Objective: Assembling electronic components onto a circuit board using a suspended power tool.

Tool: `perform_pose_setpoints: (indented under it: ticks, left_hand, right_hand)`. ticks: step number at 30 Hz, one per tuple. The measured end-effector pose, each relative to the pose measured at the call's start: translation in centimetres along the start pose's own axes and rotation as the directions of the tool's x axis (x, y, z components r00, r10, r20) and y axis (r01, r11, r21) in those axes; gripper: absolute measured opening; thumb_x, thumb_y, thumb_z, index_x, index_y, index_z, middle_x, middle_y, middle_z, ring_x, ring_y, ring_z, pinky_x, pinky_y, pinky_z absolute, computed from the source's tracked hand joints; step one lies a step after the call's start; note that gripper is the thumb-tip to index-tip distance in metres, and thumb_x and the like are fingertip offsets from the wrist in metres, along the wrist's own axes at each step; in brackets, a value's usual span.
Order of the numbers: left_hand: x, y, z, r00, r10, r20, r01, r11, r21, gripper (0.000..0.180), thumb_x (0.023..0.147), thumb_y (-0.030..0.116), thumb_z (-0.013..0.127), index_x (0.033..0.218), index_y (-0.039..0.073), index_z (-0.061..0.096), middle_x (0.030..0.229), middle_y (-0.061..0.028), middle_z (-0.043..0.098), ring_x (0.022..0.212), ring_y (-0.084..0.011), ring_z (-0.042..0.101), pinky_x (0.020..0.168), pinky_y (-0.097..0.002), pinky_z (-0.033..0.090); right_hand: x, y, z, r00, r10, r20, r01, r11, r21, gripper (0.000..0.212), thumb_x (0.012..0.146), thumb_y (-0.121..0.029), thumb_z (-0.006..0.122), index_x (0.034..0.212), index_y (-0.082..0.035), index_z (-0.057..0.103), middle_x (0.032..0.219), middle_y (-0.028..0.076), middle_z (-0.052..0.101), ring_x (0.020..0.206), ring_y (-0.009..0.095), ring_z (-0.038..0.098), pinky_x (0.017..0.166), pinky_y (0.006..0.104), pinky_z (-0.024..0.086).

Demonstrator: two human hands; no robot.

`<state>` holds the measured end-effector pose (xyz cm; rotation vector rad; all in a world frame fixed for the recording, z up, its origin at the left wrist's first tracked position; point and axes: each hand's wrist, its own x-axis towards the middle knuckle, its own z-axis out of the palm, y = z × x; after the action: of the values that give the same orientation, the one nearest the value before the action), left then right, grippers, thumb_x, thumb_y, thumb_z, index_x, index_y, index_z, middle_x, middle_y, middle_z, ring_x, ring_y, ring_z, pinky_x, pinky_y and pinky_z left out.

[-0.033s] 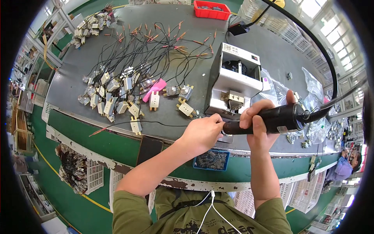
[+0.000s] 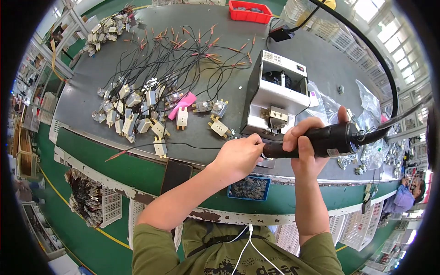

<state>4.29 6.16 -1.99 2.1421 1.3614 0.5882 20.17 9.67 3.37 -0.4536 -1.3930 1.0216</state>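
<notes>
My right hand [image 2: 307, 142] is wrapped round a black electric screwdriver [image 2: 327, 139], which lies nearly level with its tip toward the left. At that tip my left hand [image 2: 240, 156] is closed in a pinch; its fingers hide what they grip. A black wire [image 2: 183, 144] with a copper-coloured end runs leftward from the left hand over the table edge. Just behind both hands stands a white and black screw feeder [image 2: 282, 91]. Left of it lie several cream and grey metal-tabbed parts [image 2: 182, 118], many with black wires [image 2: 197, 55] stretching toward the back.
A blue tray of small metal pieces [image 2: 250, 188] sits below my hands, with a dark phone-like slab [image 2: 176, 174] to its left. A red bin [image 2: 250, 11] stands at the back. Plastic bags [image 2: 373, 151] lie at right. The screwdriver's thick cable [image 2: 389, 78] arches overhead.
</notes>
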Motion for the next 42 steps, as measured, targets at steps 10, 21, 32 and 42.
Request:
perform_pose_setpoints:
  ticks: [10, 21, 32, 42]
  left_hand:
    - [-0.1, -0.2, 0.6, 0.999, 0.002, -0.048, -0.002, 1.000, -0.009, 0.016, 0.086, 0.015, 0.071, 0.097, 0.005, 0.066, 0.101, -0.0108, 0.062, 0.087, -0.0335, 0.067, 0.076, -0.0438, 0.055]
    - [0.1, -1.8, 1.0, 0.998, 0.054, -0.028, -0.054, 0.999, -0.001, 0.027, 0.086, 0.024, 0.074, 0.102, 0.004, 0.065, 0.107, -0.0072, 0.061, 0.093, -0.0301, 0.067, 0.077, -0.0415, 0.056]
    - [0.1, -1.7, 0.4, 0.999, 0.039, 0.009, -0.039, 0.999, -0.004, 0.029, 0.087, 0.025, 0.073, 0.105, 0.004, 0.063, 0.108, -0.0062, 0.060, 0.094, -0.0299, 0.067, 0.079, -0.0415, 0.055]
    - [0.2, -1.5, 0.2, 0.999, 0.016, 0.038, -0.016, 1.000, -0.017, 0.027, 0.089, 0.025, 0.071, 0.104, 0.003, 0.062, 0.107, -0.0074, 0.059, 0.094, -0.0312, 0.066, 0.078, -0.0431, 0.054]
  right_hand:
    - [-0.1, 0.0, 0.1, 0.999, -0.006, -0.032, 0.007, 0.999, 0.044, 0.091, 0.091, -0.007, 0.071, 0.158, -0.023, 0.011, 0.089, 0.014, 0.059, 0.058, 0.017, 0.057, 0.056, 0.0332, 0.053]
    - [0.5, -0.2, 1.6, 0.997, 0.065, -0.052, -0.073, 0.982, -0.173, 0.094, 0.078, 0.014, 0.067, 0.154, -0.004, 0.014, 0.093, 0.014, 0.067, 0.074, 0.015, 0.066, 0.069, 0.0257, 0.053]
    - [1.9, -0.1, 0.7, 0.990, 0.124, 0.074, -0.129, 0.990, 0.061, 0.090, 0.077, 0.012, 0.067, 0.152, -0.002, 0.021, 0.088, 0.014, 0.068, 0.074, 0.015, 0.066, 0.067, 0.0283, 0.054]
    - [3.4, 0.8, 0.1, 0.940, 0.118, 0.319, -0.200, 0.950, 0.239, 0.088, 0.072, 0.013, 0.066, 0.149, -0.001, 0.027, 0.085, 0.015, 0.068, 0.073, 0.016, 0.066, 0.066, 0.0288, 0.053]
